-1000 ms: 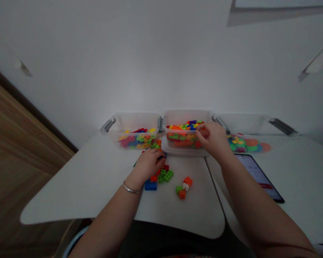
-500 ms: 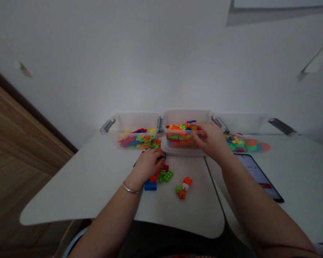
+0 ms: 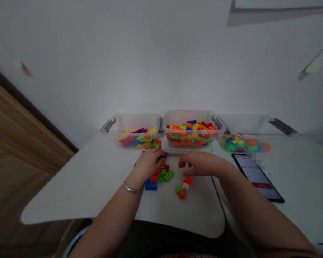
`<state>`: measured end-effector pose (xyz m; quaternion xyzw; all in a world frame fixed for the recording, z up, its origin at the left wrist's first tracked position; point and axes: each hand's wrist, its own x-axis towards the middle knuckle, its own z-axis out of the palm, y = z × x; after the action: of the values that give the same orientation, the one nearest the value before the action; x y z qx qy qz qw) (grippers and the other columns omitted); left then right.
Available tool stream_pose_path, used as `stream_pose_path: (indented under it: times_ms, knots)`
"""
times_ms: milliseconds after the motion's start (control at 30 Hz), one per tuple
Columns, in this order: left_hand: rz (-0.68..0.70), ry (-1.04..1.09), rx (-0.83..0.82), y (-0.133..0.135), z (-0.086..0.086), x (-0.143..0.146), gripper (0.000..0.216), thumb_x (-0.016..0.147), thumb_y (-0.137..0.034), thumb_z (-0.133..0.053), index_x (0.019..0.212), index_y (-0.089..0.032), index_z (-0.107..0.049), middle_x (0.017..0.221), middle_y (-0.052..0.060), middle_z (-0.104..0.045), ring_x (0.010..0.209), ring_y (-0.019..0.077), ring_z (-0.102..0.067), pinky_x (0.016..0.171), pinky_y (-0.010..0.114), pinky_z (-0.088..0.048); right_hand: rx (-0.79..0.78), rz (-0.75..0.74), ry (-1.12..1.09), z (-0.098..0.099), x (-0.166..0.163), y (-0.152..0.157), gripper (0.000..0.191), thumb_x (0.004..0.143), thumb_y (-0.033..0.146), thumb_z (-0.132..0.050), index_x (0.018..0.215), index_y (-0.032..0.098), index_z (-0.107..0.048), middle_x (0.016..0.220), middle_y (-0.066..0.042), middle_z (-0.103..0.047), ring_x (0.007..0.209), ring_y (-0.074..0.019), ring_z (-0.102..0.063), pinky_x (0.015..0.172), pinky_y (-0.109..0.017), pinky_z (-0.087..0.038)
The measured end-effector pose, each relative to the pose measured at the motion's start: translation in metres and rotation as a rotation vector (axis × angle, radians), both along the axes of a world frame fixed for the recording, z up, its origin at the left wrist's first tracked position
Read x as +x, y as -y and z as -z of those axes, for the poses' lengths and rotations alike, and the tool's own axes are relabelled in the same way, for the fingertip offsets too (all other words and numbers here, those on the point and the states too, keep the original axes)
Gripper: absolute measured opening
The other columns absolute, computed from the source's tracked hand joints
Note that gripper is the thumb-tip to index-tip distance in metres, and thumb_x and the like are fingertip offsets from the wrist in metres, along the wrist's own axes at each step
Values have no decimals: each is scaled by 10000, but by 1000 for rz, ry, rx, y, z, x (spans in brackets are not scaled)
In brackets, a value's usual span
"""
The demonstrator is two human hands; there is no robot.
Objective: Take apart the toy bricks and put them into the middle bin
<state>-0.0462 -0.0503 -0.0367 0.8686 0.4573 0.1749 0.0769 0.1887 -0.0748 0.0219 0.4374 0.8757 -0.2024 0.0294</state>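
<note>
My left hand (image 3: 150,163), with a silver bangle at the wrist, rests on a pile of colourful toy bricks. Its fingers are loosely bent, with a dark blue brick (image 3: 163,156) beside the fingertips, and it hides part of the pile. Green bricks (image 3: 166,175), red ones and a blue brick (image 3: 151,186) show around it. My right hand (image 3: 196,163) hovers over the table to the right of the pile, thumb and fingers apart, nothing visible between them. Just below it lies a small joined group of orange, white and green bricks (image 3: 186,182).
Behind the hands stand a left clear box (image 3: 115,140), a middle clear box (image 3: 191,143) filled with bricks, and a right clear box (image 3: 254,123) of coloured pieces. A white lid (image 3: 174,151) lies under the middle box. On the right lies a phone (image 3: 258,177).
My right hand has left the middle box and come down toward the table in front of it. My left hand has stayed on the pile.
</note>
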Motion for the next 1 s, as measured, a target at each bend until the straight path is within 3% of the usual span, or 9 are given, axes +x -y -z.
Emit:
stream_pose_path:
  times_ms: [200, 700, 833, 1000]
  knots:
    - [-13, -10, -6, 2, -1, 4, 181, 930, -230, -588, 1032, -192, -733, 1061, 93, -725, 967, 244, -643, 890, 387, -498, -215, -67, 116, 13, -4, 0, 474, 699, 314, -835, 1150, 231, -719, 926, -15, -756, 785, -199, -685, 600, -266, -421]
    - [-12, -18, -3, 2, -1, 4, 178, 933, -246, -589, 1022, -190, -733, 1043, 89, -725, 968, 246, -640, 890, 383, -497, 52, 108, 48, 25, -5, -13, 250, 856, 261, -627, 1068, 203, -745, 1084, -76, -762, 963, -254, -697, 763, -311, -505]
    - [-6, -19, -5, 2, -2, 5, 178, 934, -237, -590, 1030, -178, -727, 1058, 92, -726, 978, 247, -640, 898, 383, -496, 171, 133, 72, 28, -2, -15, 279, 878, 289, -611, 1110, 193, -731, 1149, -102, -745, 1036, -268, -689, 802, -307, -515]
    - [-10, -27, -12, 3, -3, 6, 179, 944, -242, -579, 1023, -182, -727, 1052, 87, -726, 979, 244, -641, 902, 377, -494, 142, 120, 110, 32, 4, -16, 445, 778, 311, -722, 1209, 207, -695, 1216, -93, -723, 1087, -299, -676, 821, -318, -523]
